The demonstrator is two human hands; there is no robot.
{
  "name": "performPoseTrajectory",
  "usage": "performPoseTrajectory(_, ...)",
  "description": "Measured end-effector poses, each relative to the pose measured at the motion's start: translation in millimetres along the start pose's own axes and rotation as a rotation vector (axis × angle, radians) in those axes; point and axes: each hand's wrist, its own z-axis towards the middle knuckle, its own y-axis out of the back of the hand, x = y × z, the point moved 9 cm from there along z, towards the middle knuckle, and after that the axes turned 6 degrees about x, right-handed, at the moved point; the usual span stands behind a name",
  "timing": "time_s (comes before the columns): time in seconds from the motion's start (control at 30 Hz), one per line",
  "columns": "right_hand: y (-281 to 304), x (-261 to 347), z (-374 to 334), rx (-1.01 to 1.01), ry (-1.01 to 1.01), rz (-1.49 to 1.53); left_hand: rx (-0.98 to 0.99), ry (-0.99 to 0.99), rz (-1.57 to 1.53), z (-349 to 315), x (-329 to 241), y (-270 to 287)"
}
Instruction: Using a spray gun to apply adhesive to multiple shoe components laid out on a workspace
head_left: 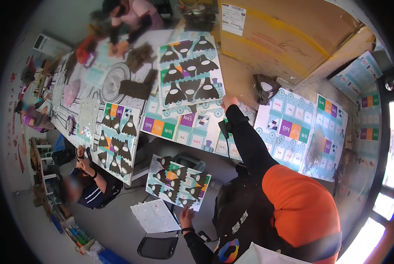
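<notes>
My right hand is closed at the near right corner of a printed sheet on the table. Several black, flared pieces with scalloped edges and pale ovals lie on that sheet. Lower down, my left hand is at the near edge of a second printed sheet, its fingers closed on that edge. Similar black pieces cover this sheet, which is tilted above the floor beside the table. What my left thumb does is too small to make out.
More teal printed sheets lie along the table to the right. A large cardboard box stands at the back. One person sits at left beside another piece-covered sheet; others work farther off. A chair with a pale speckled sheet stands below.
</notes>
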Motion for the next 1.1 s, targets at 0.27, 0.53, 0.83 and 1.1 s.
performPoseTrajectory(0.27,-77,76,-70,0.084,-0.694,0.514,-0.267,0.11,-0.134,-71,62,50)
performPoseTrajectory(0.53,-83,81,-46,0.181,-0.383,0.429,-0.361,0.223,-0.124,-110,90,49)
performPoseTrajectory(0.83,-27,100,-119,0.293,-0.226,0.625,-0.264,0.158,-0.11,-88,81,63)
performPoseTrajectory(1.1,162,101,-296,0.328,-0.326,0.57,0.162,-0.147,0.084,11,-7,-7)
